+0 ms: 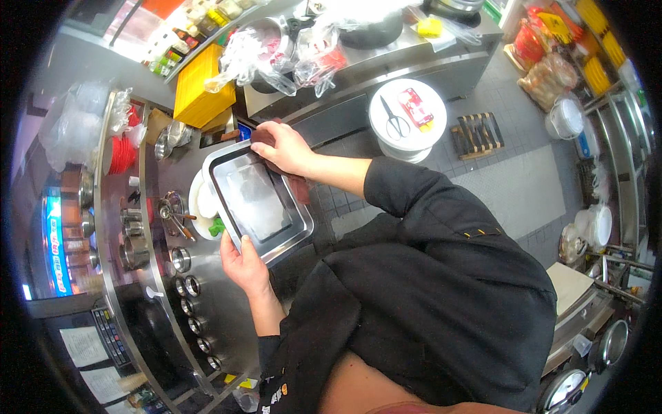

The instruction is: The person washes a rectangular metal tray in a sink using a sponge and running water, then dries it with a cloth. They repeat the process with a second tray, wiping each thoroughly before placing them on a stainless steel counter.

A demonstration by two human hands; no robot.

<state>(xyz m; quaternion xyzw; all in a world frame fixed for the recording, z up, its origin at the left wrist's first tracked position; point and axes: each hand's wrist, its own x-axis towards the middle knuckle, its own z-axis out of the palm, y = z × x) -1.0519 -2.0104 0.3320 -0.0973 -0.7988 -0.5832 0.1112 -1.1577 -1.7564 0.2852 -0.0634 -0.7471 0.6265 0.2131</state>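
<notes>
A rectangular stainless steel tray [253,199] is held tilted before me, its shiny inside facing up. My left hand [247,261] grips its near left corner, thumb on the rim. At the far rim, my right hand [284,147] presses a dark reddish-brown cloth [299,189] against the tray; part of the cloth hangs down outside the edge. Partly hidden behind the tray, a white plate [196,189] bears something white and a green piece [217,226].
Ladles [178,222] and several small steel cups [192,285] stand on the steel counter at the left. A yellow crate [201,88] is beyond. Scissors [393,119] lie on a round white lid [380,95] at the right. Plastic bags [253,62] cover pots on the far counter.
</notes>
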